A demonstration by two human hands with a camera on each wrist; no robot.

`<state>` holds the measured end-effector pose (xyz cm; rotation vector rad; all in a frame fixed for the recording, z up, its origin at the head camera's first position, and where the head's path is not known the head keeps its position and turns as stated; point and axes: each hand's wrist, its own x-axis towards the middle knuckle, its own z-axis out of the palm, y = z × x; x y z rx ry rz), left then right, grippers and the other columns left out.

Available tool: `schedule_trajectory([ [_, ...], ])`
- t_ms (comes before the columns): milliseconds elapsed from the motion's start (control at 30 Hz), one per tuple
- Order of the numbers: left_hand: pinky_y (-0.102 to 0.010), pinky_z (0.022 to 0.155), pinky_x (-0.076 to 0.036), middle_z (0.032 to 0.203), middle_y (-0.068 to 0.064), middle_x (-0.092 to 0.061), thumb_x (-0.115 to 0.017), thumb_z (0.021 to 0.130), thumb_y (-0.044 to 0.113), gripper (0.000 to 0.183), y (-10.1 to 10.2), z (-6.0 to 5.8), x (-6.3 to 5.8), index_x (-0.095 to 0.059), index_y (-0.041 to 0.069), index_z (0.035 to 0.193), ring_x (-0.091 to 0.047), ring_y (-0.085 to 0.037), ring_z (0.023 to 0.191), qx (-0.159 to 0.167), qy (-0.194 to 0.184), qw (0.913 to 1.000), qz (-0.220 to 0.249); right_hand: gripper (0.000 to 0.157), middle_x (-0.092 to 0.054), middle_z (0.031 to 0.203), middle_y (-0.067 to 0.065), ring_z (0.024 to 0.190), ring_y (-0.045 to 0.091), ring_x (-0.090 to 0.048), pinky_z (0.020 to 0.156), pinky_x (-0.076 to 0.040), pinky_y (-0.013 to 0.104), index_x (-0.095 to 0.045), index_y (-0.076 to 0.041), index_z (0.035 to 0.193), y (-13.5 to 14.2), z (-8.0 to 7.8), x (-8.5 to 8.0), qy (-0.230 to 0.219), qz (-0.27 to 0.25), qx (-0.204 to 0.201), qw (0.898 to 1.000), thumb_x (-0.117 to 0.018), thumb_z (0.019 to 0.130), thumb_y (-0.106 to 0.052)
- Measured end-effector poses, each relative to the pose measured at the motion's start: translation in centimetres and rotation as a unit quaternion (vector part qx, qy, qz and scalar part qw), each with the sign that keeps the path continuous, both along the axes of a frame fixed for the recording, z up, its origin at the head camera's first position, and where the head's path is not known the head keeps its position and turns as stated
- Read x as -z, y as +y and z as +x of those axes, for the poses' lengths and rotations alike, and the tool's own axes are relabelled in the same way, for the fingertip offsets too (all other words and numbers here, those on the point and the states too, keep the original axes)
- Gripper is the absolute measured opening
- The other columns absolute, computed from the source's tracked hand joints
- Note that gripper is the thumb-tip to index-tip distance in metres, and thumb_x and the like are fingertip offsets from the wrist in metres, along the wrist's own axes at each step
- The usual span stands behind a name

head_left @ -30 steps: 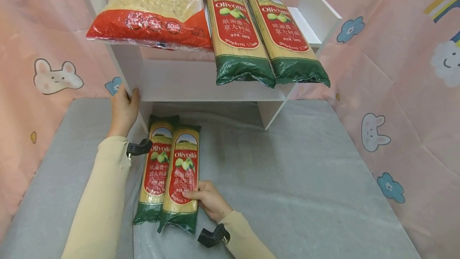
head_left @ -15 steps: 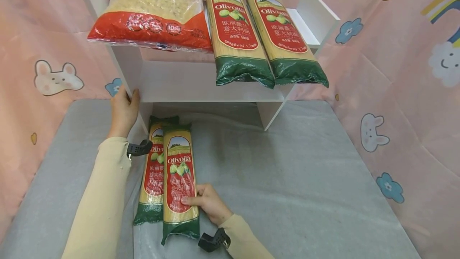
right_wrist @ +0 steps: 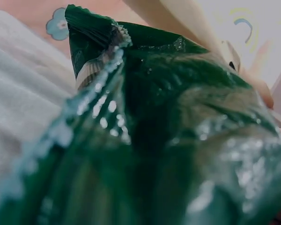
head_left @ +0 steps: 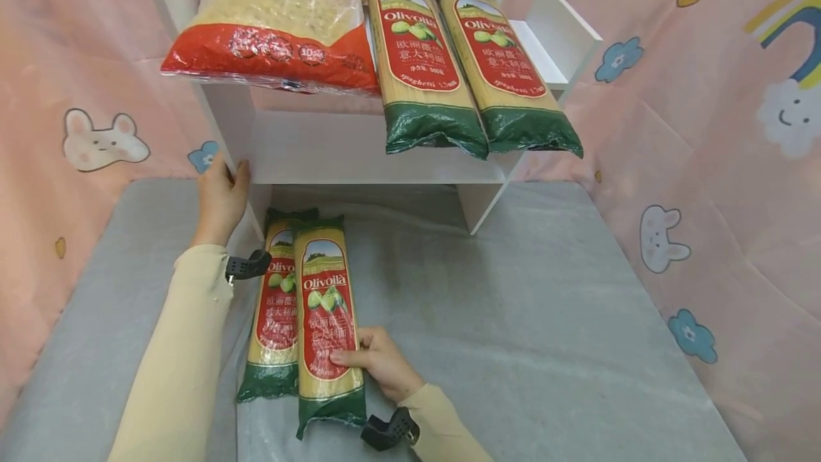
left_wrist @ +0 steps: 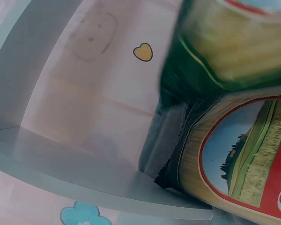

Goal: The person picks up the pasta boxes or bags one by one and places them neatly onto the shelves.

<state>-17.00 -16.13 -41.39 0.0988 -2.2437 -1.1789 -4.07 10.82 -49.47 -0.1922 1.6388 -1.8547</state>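
In the head view my left hand (head_left: 221,199) grips the left side panel of a white shelf unit (head_left: 378,148), thumb on the inner side. My right hand (head_left: 383,363) holds a spaghetti packet (head_left: 329,305) by its right edge near the lower end, thumb across the red label. This packet partly overlaps a second spaghetti packet (head_left: 272,319) that lies to its left, below the shelf. In the left wrist view part of a packet label (left_wrist: 243,154) shows beside the panel. The packet's crinkled green end (right_wrist: 178,122) fills most of the right wrist view.
On the shelf's top lie a red bag of pasta (head_left: 276,27) and two more spaghetti packets, one left (head_left: 423,55) and one right (head_left: 503,63), their green ends overhanging the front. A grey cloth (head_left: 545,319) covers the table. Pink patterned curtain (head_left: 725,155) surrounds it.
The packet in my right hand has swung its top leftward and its lower end rightward and nearer me, covering more of the other packet's upper part. My left hand keeps its place on the shelf.
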Motion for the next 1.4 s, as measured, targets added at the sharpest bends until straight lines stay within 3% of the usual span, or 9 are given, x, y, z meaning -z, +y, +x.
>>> schedule_trajectory([
  [267,-0.025,0.063,-0.035,0.098,-0.03,-0.061,-0.043,0.099,0.01,0.026,0.0,-0.1,0.1,-0.053,-0.01,0.113,-0.052,-0.028,0.076,0.011,-0.003,0.9998,0.016,0.03,-0.071,0.08,0.004,0.07,0.01,-0.064,0.066,-0.05,0.023,-0.057,0.024,0.099,0.8,-0.2,-1.0,0.028,-0.018,0.005,0.999,-0.065,0.082,0.001],
  [633,-0.028,0.064,-0.036,0.101,-0.03,-0.061,-0.043,0.099,0.011,0.027,0.0,-0.1,0.0,-0.053,-0.009,0.114,-0.055,-0.031,0.077,0.015,-0.007,0.9997,0.016,0.036,-0.069,0.077,-0.003,0.069,0.008,-0.063,0.065,-0.049,0.022,-0.053,0.027,0.098,2.2,0.2,-2.5,0.059,-0.042,0.008,0.997,-0.066,0.082,-0.002],
  [867,-0.02,0.056,-0.033,0.092,-0.03,-0.063,-0.044,0.099,0.01,0.025,0.0,0.0,0.0,-0.054,-0.009,0.112,-0.047,-0.022,0.065,0.008,0.003,0.9999,0.005,0.04,-0.07,0.081,-0.002,0.073,0.01,-0.064,0.066,-0.05,0.024,-0.051,0.029,0.101,3.2,0.6,-3.6,0.081,-0.06,0.007,0.995,-0.065,0.085,-0.005],
  [1167,-0.019,0.056,-0.034,0.094,-0.029,-0.063,-0.044,0.099,0.011,0.026,-0.1,0.2,0.0,-0.054,-0.008,0.113,-0.048,-0.016,0.065,0.013,-0.002,0.9999,0.009,0.038,-0.071,0.084,0.0,0.075,0.012,-0.065,0.07,-0.05,0.025,-0.05,0.028,0.102,3.9,0.5,-4.6,0.094,-0.067,0.008,0.993,-0.063,0.086,-0.004],
  [1400,-0.022,0.061,-0.036,0.103,-0.031,-0.062,-0.043,0.1,0.012,0.028,0.0,0.2,-0.1,-0.053,-0.009,0.116,-0.057,-0.032,0.076,0.021,-0.009,0.9996,0.018,0.037,-0.071,0.085,0.0,0.076,0.012,-0.065,0.071,-0.05,0.026,-0.049,0.028,0.102,4.2,0.4,-4.9,0.098,-0.064,0.012,0.993,-0.062,0.085,-0.002],
])
